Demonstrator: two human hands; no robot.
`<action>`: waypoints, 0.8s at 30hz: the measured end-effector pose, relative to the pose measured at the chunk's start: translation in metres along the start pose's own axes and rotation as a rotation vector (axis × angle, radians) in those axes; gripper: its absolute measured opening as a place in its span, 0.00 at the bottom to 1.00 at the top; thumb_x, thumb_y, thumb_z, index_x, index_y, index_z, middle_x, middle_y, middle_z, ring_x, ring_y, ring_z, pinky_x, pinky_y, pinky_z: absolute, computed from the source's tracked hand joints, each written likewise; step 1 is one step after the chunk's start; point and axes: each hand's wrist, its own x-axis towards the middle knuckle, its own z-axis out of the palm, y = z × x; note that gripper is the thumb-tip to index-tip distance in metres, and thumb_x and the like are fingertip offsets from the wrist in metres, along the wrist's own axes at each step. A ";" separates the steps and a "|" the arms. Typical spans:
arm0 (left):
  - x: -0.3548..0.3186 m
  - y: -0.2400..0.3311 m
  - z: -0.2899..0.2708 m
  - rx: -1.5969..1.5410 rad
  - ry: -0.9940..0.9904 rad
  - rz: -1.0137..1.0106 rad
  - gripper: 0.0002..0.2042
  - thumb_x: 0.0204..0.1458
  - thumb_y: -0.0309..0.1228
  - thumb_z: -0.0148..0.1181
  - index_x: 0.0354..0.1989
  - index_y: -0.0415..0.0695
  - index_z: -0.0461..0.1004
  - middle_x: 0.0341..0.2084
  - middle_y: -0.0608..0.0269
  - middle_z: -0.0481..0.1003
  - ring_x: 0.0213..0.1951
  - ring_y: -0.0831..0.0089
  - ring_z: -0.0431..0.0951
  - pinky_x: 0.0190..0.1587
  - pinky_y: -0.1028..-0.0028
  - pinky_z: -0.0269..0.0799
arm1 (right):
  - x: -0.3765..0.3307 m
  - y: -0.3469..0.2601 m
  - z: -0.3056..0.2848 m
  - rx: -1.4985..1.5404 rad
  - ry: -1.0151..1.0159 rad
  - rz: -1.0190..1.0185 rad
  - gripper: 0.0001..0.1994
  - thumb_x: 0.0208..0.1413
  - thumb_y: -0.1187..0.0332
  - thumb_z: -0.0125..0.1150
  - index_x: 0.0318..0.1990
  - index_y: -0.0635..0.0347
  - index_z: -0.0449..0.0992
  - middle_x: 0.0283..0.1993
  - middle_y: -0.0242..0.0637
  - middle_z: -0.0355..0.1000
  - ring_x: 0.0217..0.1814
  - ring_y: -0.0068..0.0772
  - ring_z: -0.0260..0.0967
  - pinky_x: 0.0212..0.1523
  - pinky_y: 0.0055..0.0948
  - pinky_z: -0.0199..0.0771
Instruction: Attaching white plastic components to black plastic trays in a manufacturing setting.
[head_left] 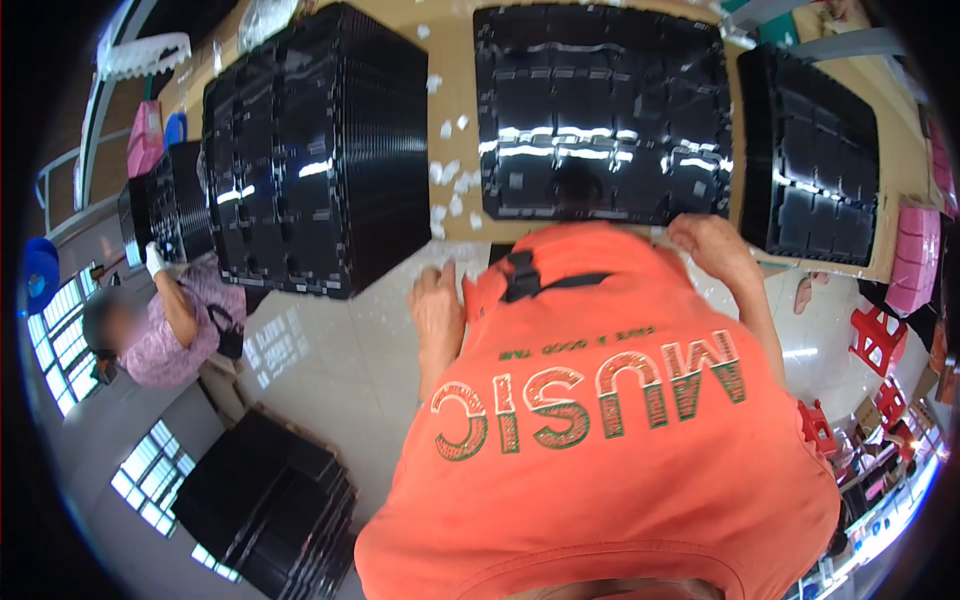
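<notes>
A black plastic tray (600,110) with moulded compartments lies on the brown table in front of me, its surface shining under the lights. At its near right corner is my right hand (712,245), fingers bent and fingertips close to the tray's edge; whether they touch it is hard to tell. My left hand (437,305) hovers beside my orange shirt, short of the table edge. Its fingers point up and slightly apart, with nothing visible in them. A tall stack of similar black trays (290,150) stands left of the middle tray.
Another stack of black trays (810,155) stands on the right. Scraps of white paper (455,185) dot the brown tabletop (450,110). At left, a person in a patterned top (185,330) works by more trays. Black stacks (265,500) rest lower left; red stools (875,340) and pink bundles (912,260) are right.
</notes>
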 end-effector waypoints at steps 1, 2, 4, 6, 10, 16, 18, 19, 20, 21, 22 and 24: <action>-0.004 -0.004 -0.004 -0.050 0.038 0.033 0.07 0.44 0.22 0.55 0.33 0.42 0.74 0.32 0.59 0.72 0.39 0.58 0.72 0.40 0.61 0.65 | -0.005 -0.007 -0.018 0.131 -0.015 -0.017 0.07 0.54 0.69 0.55 0.36 0.63 0.75 0.31 0.42 0.74 0.34 0.41 0.73 0.37 0.34 0.72; 0.005 -0.004 -0.001 -0.085 0.063 0.055 0.06 0.45 0.22 0.56 0.32 0.41 0.74 0.31 0.58 0.72 0.37 0.57 0.73 0.38 0.60 0.66 | 0.005 -0.007 -0.028 0.273 -0.047 -0.048 0.07 0.54 0.70 0.55 0.36 0.63 0.75 0.30 0.42 0.74 0.32 0.37 0.74 0.36 0.30 0.72; 0.044 0.018 -0.014 -0.248 0.127 0.037 0.05 0.45 0.23 0.57 0.31 0.41 0.74 0.30 0.57 0.73 0.35 0.57 0.74 0.36 0.61 0.67 | 0.032 -0.006 -0.048 0.390 0.151 0.018 0.08 0.54 0.69 0.54 0.37 0.62 0.75 0.27 0.42 0.73 0.30 0.38 0.74 0.33 0.31 0.71; 0.084 0.044 -0.037 -0.421 0.223 0.063 0.05 0.46 0.24 0.61 0.30 0.39 0.73 0.25 0.55 0.72 0.29 0.56 0.74 0.32 0.62 0.69 | 0.061 0.002 -0.070 0.280 0.498 -0.018 0.08 0.54 0.69 0.54 0.37 0.64 0.74 0.27 0.42 0.74 0.30 0.33 0.74 0.33 0.31 0.70; 0.194 0.100 -0.059 -0.635 0.537 0.380 0.02 0.51 0.23 0.55 0.32 0.38 0.72 0.27 0.51 0.73 0.31 0.52 0.75 0.34 0.61 0.69 | 0.142 0.042 -0.109 0.490 0.884 0.068 0.07 0.53 0.74 0.54 0.38 0.65 0.74 0.33 0.45 0.75 0.33 0.41 0.75 0.36 0.32 0.72; 0.374 0.132 -0.032 -0.787 0.584 0.482 0.09 0.52 0.20 0.51 0.39 0.38 0.74 0.32 0.49 0.75 0.37 0.49 0.75 0.42 0.62 0.70 | 0.248 0.056 -0.141 0.237 1.060 -0.169 0.09 0.51 0.78 0.53 0.41 0.63 0.75 0.36 0.46 0.76 0.39 0.40 0.75 0.41 0.30 0.74; 0.409 0.128 -0.024 -0.640 0.546 0.439 0.10 0.51 0.21 0.52 0.41 0.39 0.74 0.36 0.49 0.75 0.40 0.50 0.74 0.45 0.62 0.70 | 0.274 0.070 -0.144 0.145 0.986 -0.203 0.09 0.51 0.77 0.53 0.40 0.62 0.75 0.37 0.46 0.76 0.39 0.43 0.75 0.41 0.33 0.74; 0.420 0.126 -0.018 -0.488 0.509 0.391 0.11 0.50 0.23 0.54 0.43 0.40 0.74 0.40 0.50 0.74 0.43 0.51 0.74 0.47 0.62 0.70 | 0.282 0.078 -0.144 0.059 0.906 -0.242 0.09 0.50 0.77 0.53 0.38 0.61 0.75 0.37 0.47 0.75 0.40 0.46 0.74 0.41 0.36 0.74; 0.422 0.131 -0.018 -0.492 0.497 0.394 0.11 0.50 0.23 0.54 0.43 0.40 0.74 0.40 0.50 0.74 0.43 0.51 0.74 0.47 0.62 0.70 | 0.284 0.085 -0.143 0.059 0.902 -0.230 0.09 0.50 0.77 0.53 0.38 0.61 0.75 0.37 0.47 0.75 0.40 0.46 0.74 0.41 0.36 0.74; 0.424 0.135 -0.018 -0.398 0.412 0.302 0.13 0.49 0.24 0.56 0.45 0.41 0.74 0.44 0.51 0.72 0.46 0.51 0.72 0.48 0.61 0.70 | 0.284 0.093 -0.142 -0.102 0.863 -0.101 0.07 0.49 0.76 0.54 0.37 0.60 0.74 0.37 0.47 0.75 0.38 0.48 0.74 0.40 0.39 0.74; 0.425 0.138 -0.017 -0.302 0.325 0.211 0.15 0.48 0.26 0.58 0.47 0.42 0.73 0.48 0.53 0.71 0.48 0.50 0.71 0.49 0.61 0.70 | 0.284 0.099 -0.140 -0.261 0.816 0.026 0.06 0.49 0.75 0.54 0.36 0.60 0.74 0.36 0.47 0.75 0.37 0.50 0.73 0.39 0.42 0.73; 0.426 0.137 -0.016 -0.298 0.262 0.205 0.22 0.46 0.29 0.63 0.52 0.45 0.70 0.54 0.52 0.66 0.50 0.50 0.70 0.51 0.60 0.69 | 0.280 0.100 -0.137 -0.318 0.723 0.093 0.11 0.43 0.74 0.61 0.36 0.62 0.69 0.35 0.47 0.73 0.38 0.49 0.73 0.37 0.42 0.75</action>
